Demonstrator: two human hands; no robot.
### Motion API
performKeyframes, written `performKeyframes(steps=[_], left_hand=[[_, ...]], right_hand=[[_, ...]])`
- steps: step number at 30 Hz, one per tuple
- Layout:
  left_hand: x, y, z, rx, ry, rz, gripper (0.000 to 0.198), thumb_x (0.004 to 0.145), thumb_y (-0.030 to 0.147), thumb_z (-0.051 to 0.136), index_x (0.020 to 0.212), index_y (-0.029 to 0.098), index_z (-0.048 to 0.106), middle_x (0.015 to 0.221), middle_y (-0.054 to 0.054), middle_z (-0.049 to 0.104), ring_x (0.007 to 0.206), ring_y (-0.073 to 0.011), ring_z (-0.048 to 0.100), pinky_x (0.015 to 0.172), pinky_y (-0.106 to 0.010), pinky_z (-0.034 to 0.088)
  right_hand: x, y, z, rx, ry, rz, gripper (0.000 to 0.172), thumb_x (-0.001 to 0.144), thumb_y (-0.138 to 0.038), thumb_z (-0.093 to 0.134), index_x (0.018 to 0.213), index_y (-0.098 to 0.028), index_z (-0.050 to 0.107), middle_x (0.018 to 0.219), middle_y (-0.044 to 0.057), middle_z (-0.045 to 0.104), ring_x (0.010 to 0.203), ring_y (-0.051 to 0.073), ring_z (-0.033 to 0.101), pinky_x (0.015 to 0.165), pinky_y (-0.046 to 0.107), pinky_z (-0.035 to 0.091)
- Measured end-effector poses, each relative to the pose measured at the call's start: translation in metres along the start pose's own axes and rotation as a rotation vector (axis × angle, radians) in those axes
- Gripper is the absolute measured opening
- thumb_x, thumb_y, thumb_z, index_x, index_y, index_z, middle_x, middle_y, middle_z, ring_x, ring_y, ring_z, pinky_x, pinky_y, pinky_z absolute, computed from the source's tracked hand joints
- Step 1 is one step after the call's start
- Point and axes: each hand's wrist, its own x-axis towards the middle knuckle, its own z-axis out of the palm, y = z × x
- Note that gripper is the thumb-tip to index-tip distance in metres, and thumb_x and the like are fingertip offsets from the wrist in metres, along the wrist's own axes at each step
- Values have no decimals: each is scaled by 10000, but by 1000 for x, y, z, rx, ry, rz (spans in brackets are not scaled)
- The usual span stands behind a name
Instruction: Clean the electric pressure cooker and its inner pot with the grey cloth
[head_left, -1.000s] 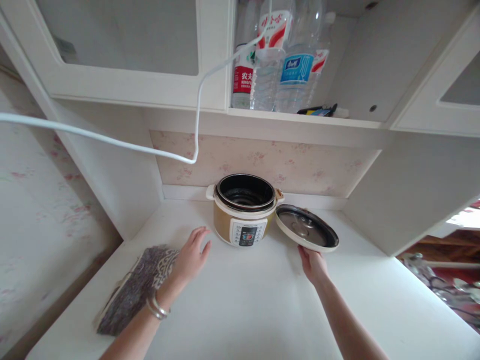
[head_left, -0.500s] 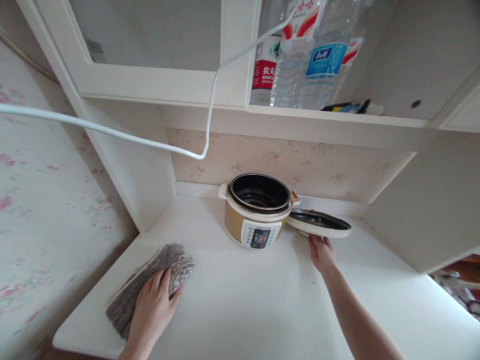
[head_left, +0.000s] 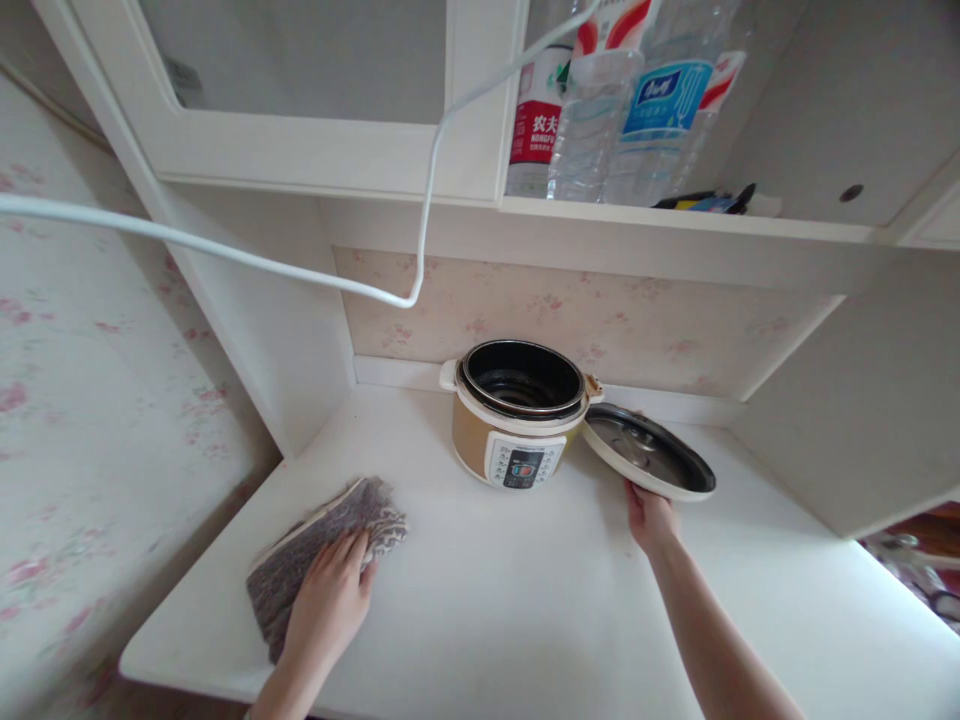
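A gold and white electric cooker (head_left: 510, 440) stands on the white counter, its black inner pot (head_left: 521, 378) uncovered. To its right the round lid (head_left: 649, 450) is tilted, with its dark inner side facing up. My right hand (head_left: 652, 515) grips the lid's near edge from below, fingertips partly hidden under it. At the left my left hand (head_left: 334, 590) presses on a grey-brown patterned cloth (head_left: 292, 575) lying on the counter, fingers curved over it.
The white counter (head_left: 480, 620) runs under a cabinet shelf (head_left: 675, 220) holding plastic bottles (head_left: 664, 110). A white cable (head_left: 285, 268) hangs across the upper left. Side panels (head_left: 240, 300) flank the counter, and floral wallpaper (head_left: 75, 420) covers the left wall.
My left hand and the cloth have moved right and slightly up. The lid has tilted so that more of its inner side shows, and my right hand has shifted slightly right with it.
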Motion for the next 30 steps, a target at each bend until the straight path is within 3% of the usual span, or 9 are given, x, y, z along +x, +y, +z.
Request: performKeyframes(steps=[7, 14, 20, 25, 30], left_hand=[[6, 9, 1, -130, -41, -20, 365, 911, 345, 388, 1125, 139, 601, 1081, -132, 666, 958, -267, 618, 879, -395, 457], [12, 28, 0, -485, -118, -148, 384, 906, 412, 371, 1128, 175, 578, 1108, -110, 664, 1071, -251, 602, 911, -370, 462], [24, 50, 0, -843, -254, -325, 462, 878, 493, 396, 1178, 178, 553, 1197, -113, 633, 1118, -254, 587, 928, -372, 458], [42, 74, 1, -1146, -205, -422, 484, 841, 511, 482, 1200, 196, 566, 1262, -93, 596, 1216, -251, 509, 1020, -392, 388], [50, 96, 10, -1529, -187, -579, 474, 843, 487, 524, 1232, 217, 531, 1314, -81, 558, 1224, -207, 506, 1036, -373, 391]], right_hand=[[-15, -5, -20, -59, -127, 95, 327, 585, -58, 705, 868, -196, 618, 951, -21, 659, 856, 93, 646, 811, 158, 547], [-41, -14, -18, -170, -145, 290, 160, 686, -125, 674, 825, -168, 609, 785, 23, 673, 728, 119, 661, 682, 195, 583], [-87, -33, 9, -508, -355, 366, 246, 690, -276, 701, 902, -166, 639, 789, 41, 663, 534, 90, 565, 436, 189, 444], [-124, -50, 45, -602, -583, 307, 306, 750, -435, 635, 855, -148, 627, 636, -8, 575, 465, 65, 443, 406, 195, 306], [-157, -51, 60, -690, -765, 325, 390, 778, -535, 560, 817, -149, 596, 570, -32, 543, 452, 68, 429, 434, 211, 293]])
